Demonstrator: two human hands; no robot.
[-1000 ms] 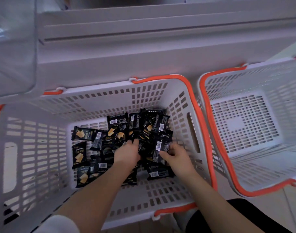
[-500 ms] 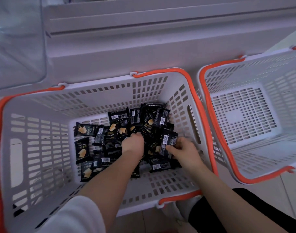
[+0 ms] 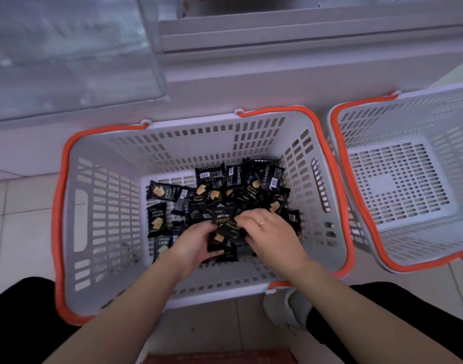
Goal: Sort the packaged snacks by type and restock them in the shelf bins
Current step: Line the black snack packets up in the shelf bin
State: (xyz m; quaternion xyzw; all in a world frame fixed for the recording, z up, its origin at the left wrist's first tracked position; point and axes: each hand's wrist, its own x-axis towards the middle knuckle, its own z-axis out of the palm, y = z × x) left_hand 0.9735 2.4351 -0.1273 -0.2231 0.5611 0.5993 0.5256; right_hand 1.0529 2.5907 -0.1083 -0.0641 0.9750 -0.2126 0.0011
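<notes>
A white basket with an orange rim [image 3: 99, 211] stands on the floor in front of me and holds several black snack packets [image 3: 241, 185] printed DRYCAKE. Both hands are down in the pile. My left hand [image 3: 196, 244] grips a small bunch of the black packets [image 3: 221, 239] near the basket's near side. My right hand [image 3: 269, 229], with a ring on one finger, pinches a packet [image 3: 224, 216] and presses it against that bunch. More packets lie loose to the left [image 3: 157, 219] and at the back of the basket.
A second white basket with an orange rim [image 3: 398, 185] stands to the right with nothing in it. Behind the baskets runs a white shelf front [image 3: 251, 43], with a clear plastic bin [image 3: 67, 48] at upper left. My shoe [image 3: 285, 308] shows on the tiled floor.
The view has pulled back and up. Both hands have drawn together toward the near side of the pile, and they now hold a bunch of packets between them.
</notes>
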